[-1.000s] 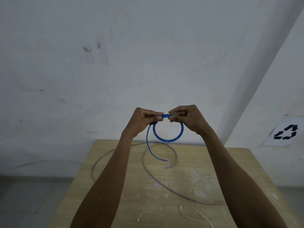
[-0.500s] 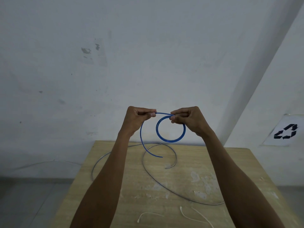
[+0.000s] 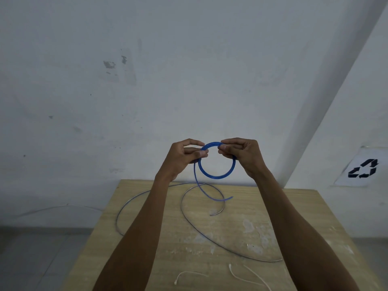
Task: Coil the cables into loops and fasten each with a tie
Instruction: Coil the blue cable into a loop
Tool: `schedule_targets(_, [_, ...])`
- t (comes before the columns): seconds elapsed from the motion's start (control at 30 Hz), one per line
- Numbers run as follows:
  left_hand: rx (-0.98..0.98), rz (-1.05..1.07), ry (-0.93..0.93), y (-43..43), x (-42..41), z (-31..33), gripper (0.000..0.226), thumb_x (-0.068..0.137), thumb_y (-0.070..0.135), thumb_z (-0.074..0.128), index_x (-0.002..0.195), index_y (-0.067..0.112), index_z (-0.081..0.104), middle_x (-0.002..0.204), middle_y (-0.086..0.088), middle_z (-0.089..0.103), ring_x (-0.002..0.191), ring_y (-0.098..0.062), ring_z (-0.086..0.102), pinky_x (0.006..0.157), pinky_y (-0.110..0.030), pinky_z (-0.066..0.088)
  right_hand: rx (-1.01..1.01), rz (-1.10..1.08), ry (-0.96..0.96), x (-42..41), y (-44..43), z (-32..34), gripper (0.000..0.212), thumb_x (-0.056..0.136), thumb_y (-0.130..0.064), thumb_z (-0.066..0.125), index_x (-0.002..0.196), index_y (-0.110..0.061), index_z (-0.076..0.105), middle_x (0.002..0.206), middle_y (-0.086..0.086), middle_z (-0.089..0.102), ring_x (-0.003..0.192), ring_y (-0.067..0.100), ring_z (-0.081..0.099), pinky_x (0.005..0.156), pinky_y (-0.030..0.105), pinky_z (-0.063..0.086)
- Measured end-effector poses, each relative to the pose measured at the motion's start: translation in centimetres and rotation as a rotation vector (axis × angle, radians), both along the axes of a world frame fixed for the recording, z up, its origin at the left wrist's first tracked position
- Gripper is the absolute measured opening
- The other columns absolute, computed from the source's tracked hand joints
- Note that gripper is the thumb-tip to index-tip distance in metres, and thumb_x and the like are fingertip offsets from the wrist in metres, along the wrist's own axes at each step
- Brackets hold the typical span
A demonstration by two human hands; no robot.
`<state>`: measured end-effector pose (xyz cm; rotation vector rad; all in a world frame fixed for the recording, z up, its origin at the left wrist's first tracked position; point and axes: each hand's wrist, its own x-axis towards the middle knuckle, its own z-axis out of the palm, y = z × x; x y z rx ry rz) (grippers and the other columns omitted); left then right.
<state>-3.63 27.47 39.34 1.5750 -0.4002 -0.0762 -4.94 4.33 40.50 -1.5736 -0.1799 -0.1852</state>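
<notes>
A blue cable (image 3: 217, 176) is wound into a small round loop held in the air above the wooden table (image 3: 294, 217). My left hand (image 3: 182, 158) pinches the loop's upper left side. My right hand (image 3: 243, 154) pinches its upper right side. A loose blue tail hangs from the left of the loop and curls down to the right. A long grey cable (image 3: 189, 219) lies uncoiled on the table beneath my arms. Thin white ties (image 3: 247, 276) lie near the table's front edge.
The table stands against a white wall (image 3: 189, 80). A paper with a black recycling symbol (image 3: 363, 169) is stuck on the wall at the right. Grey floor (image 3: 31, 259) shows to the left of the table.
The blue loop has grown as another turn was laid on it. My left hand moved right, back to the loop, and the hanging tail is shorter.
</notes>
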Motion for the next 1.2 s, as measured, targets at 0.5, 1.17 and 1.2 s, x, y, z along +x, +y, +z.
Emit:
schedule_targets(0.5, [-0.153,0.146,-0.014,0.8,0.6,-0.8,0.033,0.092,0.000,0.071,0.125,0.002,0.071,0.104,-0.014,0.079,0.092,-0.031,0.077,0.086,-0.036,0.062,0.003,0.061,0.102,-0.6,-0.6,-0.9,0.035,0.090,-0.001,0.073,0.124,-0.002,0.067,0.103,0.017,0.078,0.097,0.032,0.077,0.092,0.042,0.061])
schedule_targets(1.17, [-0.135,0.097,-0.031,0.0,0.3,-0.9,0.029,0.091,-0.003,0.070,0.120,-0.004,0.071,0.104,-0.016,0.079,0.095,-0.031,0.078,0.086,-0.035,0.063,-0.093,0.060,0.108,-0.2,-0.1,0.0,0.021,0.087,-0.006,0.077,0.106,0.002,0.073,0.097,0.018,0.078,0.094,0.032,0.077,0.089,0.041,0.061])
schedule_targets(1.2, [-0.126,0.089,-0.030,0.0,0.3,-0.9,0.029,0.091,-0.003,0.070,0.120,-0.004,0.072,0.103,-0.016,0.079,0.094,-0.030,0.078,0.086,-0.034,0.063,-0.115,0.061,0.099,-0.2,-0.2,0.1,0.021,0.086,-0.008,0.078,0.104,0.002,0.073,0.097,0.018,0.078,0.094,0.032,0.077,0.089,0.042,0.060])
